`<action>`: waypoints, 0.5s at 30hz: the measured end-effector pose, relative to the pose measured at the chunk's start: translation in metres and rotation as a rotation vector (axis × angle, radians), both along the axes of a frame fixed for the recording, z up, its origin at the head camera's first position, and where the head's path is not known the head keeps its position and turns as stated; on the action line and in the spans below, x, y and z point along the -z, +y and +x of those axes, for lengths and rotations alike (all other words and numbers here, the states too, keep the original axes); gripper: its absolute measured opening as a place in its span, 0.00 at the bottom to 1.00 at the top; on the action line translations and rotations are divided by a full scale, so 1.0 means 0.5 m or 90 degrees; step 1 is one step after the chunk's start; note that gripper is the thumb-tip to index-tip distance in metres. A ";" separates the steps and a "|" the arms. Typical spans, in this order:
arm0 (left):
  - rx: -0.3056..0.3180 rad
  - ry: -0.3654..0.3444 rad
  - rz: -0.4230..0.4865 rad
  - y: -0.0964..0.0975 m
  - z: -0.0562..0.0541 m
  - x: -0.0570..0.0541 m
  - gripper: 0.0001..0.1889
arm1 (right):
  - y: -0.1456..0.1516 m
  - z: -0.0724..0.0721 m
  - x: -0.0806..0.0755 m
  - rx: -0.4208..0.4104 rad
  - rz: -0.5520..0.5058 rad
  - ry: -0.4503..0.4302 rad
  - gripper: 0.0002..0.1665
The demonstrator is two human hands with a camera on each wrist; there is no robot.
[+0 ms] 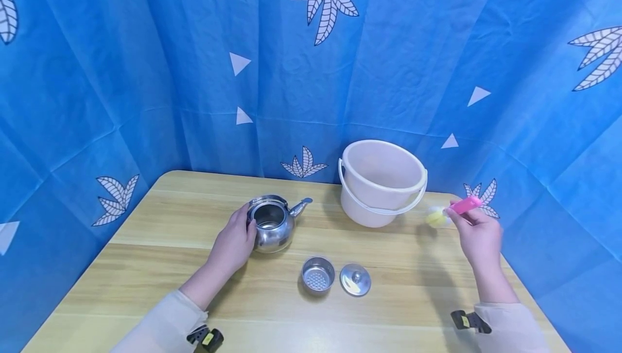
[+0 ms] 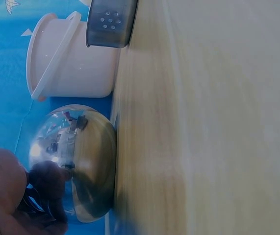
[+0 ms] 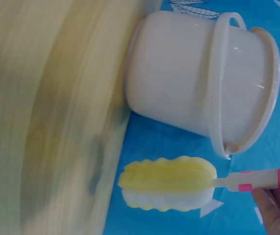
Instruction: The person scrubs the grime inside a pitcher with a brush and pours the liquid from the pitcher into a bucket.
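A shiny metal teapot [image 1: 275, 234] stands on the table with its lid off and its spout toward the right. My left hand [image 1: 237, 238] grips it at its left side, thumb near the open rim; in the left wrist view the fingers [image 2: 49, 178] curl at a dark handle. In my right hand [image 1: 480, 236] is a sponge bottle brush [image 3: 169, 183], its yellow and white head pointing down to the left. The fingers pinch its pink and white handle [image 1: 465, 205], and the head hangs above the table, right of the bucket.
A pale plastic bucket [image 1: 359, 202] with its handle lowered in front stands at the back, right of the teapot. A perforated metal strainer cup [image 1: 318, 276] and a round knobbed lid [image 1: 355, 280] lie nearer the front. Blue curtain [image 1: 214, 72] surrounds the wooden table [image 1: 146, 266].
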State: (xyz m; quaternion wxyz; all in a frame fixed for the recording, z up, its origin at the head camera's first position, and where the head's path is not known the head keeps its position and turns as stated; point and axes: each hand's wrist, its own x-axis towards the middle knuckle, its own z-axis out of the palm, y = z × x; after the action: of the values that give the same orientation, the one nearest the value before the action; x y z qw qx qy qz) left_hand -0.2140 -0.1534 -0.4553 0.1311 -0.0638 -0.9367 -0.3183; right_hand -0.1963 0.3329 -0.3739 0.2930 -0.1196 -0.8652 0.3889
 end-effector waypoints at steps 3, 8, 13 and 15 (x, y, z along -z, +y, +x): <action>0.001 0.000 0.000 0.001 0.000 -0.001 0.30 | 0.004 -0.005 0.011 -0.006 0.050 0.034 0.15; 0.002 -0.001 0.000 0.001 -0.001 -0.002 0.30 | 0.012 -0.014 0.027 -0.022 0.106 0.084 0.11; -0.001 -0.001 0.001 0.001 -0.001 0.001 0.30 | 0.015 -0.018 0.038 -0.027 0.145 0.095 0.07; -0.001 -0.003 0.001 0.001 0.000 0.002 0.30 | 0.016 -0.019 0.042 -0.026 0.154 0.084 0.07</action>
State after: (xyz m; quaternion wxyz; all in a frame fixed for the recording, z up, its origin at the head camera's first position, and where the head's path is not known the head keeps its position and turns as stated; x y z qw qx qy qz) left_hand -0.2143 -0.1531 -0.4562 0.1297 -0.0620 -0.9368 -0.3191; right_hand -0.2057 0.3410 -0.3950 0.3538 -0.0397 -0.8869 0.2944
